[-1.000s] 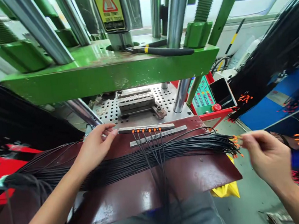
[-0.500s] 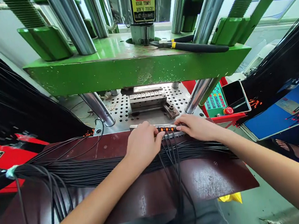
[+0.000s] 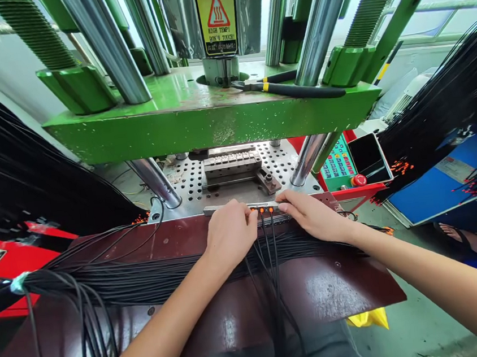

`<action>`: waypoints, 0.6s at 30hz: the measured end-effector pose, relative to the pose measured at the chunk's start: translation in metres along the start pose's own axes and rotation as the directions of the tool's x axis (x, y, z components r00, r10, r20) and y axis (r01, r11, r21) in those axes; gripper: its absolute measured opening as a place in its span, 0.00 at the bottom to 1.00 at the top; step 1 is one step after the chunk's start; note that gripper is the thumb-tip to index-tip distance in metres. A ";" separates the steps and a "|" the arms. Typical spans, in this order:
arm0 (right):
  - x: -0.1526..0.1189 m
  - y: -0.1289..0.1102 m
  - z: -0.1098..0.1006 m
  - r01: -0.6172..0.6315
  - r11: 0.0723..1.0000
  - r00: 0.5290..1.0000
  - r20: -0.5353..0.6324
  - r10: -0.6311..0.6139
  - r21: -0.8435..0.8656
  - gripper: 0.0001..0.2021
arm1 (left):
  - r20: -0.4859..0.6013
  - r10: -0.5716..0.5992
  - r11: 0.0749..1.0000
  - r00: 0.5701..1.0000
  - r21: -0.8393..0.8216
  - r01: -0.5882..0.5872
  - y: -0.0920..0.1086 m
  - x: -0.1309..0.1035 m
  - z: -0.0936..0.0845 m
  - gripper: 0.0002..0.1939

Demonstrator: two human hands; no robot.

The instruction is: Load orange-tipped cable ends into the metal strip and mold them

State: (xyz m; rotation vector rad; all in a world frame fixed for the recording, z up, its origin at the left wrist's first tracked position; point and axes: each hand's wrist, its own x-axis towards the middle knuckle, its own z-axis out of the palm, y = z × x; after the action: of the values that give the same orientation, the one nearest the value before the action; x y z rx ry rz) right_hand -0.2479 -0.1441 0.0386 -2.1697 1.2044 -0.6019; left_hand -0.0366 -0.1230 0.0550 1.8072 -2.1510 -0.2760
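Observation:
A narrow metal bar (image 3: 213, 210) lies along the far edge of the brown board (image 3: 252, 307). Two black cables (image 3: 274, 243) with orange ends (image 3: 271, 210) sit in its slots. My left hand (image 3: 232, 231) is closed at the middle of the bar, thumb against curled fingers. A black cable (image 3: 258, 251) runs up under this thumb; its end is hidden. My right hand (image 3: 317, 215) pinches the bar near its right end between thumb and fingers. The cables hang down over the board's near edge.
Above is a green press plate (image 3: 216, 127) with black-handled pliers (image 3: 297, 89) and a high-temperature sign (image 3: 217, 16). Behind the bar, a metal mould block (image 3: 232, 165) sits on a perforated plate. A cable bundle (image 3: 146, 276) crosses the board. A control panel (image 3: 339, 162) stands right.
My left thumb has curled in and covers more of the bar. Two orange ends show between my hands where three showed before. The view has shifted slightly.

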 end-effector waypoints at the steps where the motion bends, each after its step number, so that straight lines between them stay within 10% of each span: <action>1: -0.002 -0.001 -0.001 -0.026 0.999 1.000 0.013 0.026 0.047 0.12 | -0.041 0.008 0.999 0.999 -0.034 -0.010 -0.007 -0.005 -0.005 0.15; 4: -0.006 -0.005 -0.007 -0.093 0.980 0.994 0.070 0.082 0.177 0.14 | -0.242 -0.054 0.989 0.969 -0.148 0.018 -0.041 -0.017 -0.020 0.19; 6: -0.004 -0.006 -0.011 -0.132 0.951 0.989 0.107 0.105 0.279 0.15 | -0.183 -0.164 0.939 0.969 -0.330 0.096 -0.065 -0.020 -0.026 0.22; 11: 0.031 0.000 -0.008 -0.280 0.797 0.960 0.133 0.248 0.536 0.17 | 0.088 -0.316 0.413 0.945 -0.883 0.221 -0.089 0.002 -0.022 0.20; 18: 0.130 0.029 0.000 -0.228 0.841 0.888 -0.249 0.386 0.491 0.19 | -0.046 -0.487 0.344 0.872 -0.928 0.143 -0.095 0.093 -0.005 0.17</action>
State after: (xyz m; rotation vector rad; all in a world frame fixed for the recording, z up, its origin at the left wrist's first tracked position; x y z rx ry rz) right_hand -0.2019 -0.2685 0.0326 -1.4751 1.3935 -1.0262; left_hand 0.0389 -0.2319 0.0376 1.3754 -0.9487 -0.9694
